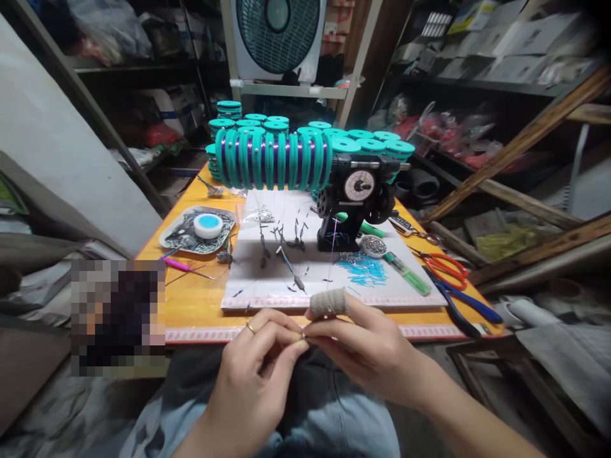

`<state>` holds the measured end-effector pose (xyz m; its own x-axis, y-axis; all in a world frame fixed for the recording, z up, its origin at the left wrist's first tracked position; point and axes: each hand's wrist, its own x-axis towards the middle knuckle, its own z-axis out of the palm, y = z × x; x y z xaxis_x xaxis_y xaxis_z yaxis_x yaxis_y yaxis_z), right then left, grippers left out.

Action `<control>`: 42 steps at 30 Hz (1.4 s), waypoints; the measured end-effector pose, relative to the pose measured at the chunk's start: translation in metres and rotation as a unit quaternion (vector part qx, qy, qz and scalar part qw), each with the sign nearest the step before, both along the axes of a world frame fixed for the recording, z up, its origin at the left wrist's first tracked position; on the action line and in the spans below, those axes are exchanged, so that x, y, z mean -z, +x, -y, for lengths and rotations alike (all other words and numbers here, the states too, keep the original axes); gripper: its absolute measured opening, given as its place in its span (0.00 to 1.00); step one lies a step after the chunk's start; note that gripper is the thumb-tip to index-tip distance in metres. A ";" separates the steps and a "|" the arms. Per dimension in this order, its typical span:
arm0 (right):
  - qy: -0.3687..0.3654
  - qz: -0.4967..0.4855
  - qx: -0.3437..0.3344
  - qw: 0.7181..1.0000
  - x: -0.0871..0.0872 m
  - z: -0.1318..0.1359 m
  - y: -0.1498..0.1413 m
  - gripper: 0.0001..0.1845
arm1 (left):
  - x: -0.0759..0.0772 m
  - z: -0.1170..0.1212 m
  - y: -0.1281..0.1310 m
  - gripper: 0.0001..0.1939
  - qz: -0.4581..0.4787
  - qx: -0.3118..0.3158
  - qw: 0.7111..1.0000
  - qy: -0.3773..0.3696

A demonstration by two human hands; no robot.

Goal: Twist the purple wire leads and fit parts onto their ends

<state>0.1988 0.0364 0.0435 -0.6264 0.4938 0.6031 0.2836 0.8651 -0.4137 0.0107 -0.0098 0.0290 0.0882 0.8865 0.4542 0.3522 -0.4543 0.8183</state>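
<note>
Left hand [258, 366]: pinches a tiny piece [303, 336] beside the near edge of the orange tabletop [195, 305]; its axis is too small to tell.
Right hand [377, 346]: fingertips closed on that same piece.
Purple thread [333, 254]: runs lengthwise from the black winder [338, 240] toward the near edge.

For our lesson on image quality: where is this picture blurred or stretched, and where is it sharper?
Head view, upper right: boxes smeared and stretched; head view, middle: spools and, below, left hand crisper; head view, left: a pixelated patch hides detail.
</note>
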 end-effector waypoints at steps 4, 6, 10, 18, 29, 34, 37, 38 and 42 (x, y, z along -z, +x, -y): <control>0.024 -0.011 -0.020 0.999 0.001 -0.004 0.004 0.08 | -0.009 -0.011 -0.006 0.10 0.107 0.094 0.957 -0.254; 0.025 -0.011 -0.017 0.999 0.001 -0.005 0.004 0.08 | -0.011 -0.016 -0.008 0.13 0.164 0.150 0.910 -0.350; -0.014 -0.060 0.024 0.998 0.002 -0.002 -0.001 0.08 | -0.004 -0.018 -0.008 0.10 0.267 0.145 0.894 -0.330; -0.027 -0.180 0.117 0.976 0.020 0.010 -0.014 0.12 | 0.019 -0.003 0.009 0.11 0.387 0.028 0.862 -0.327; -0.102 -0.180 0.118 0.971 0.019 0.007 -0.013 0.12 | 0.014 -0.018 0.015 0.04 0.392 0.049 0.882 -0.257; -0.158 -0.197 0.141 0.957 0.019 0.007 -0.017 0.10 | 0.018 -0.013 0.014 0.06 0.208 0.003 0.971 -0.121; -0.156 -0.189 0.145 0.959 0.017 0.008 -0.018 0.09 | 0.018 -0.011 0.014 0.07 0.155 -0.016 0.985 -0.080; -0.157 -0.187 0.147 0.959 0.016 0.008 -0.018 0.09 | 0.018 -0.011 0.014 0.07 0.145 -0.018 0.987 -0.067; -0.162 -0.181 0.153 0.958 0.015 0.008 -0.017 0.08 | 0.017 -0.012 0.015 0.08 0.123 -0.020 0.991 -0.040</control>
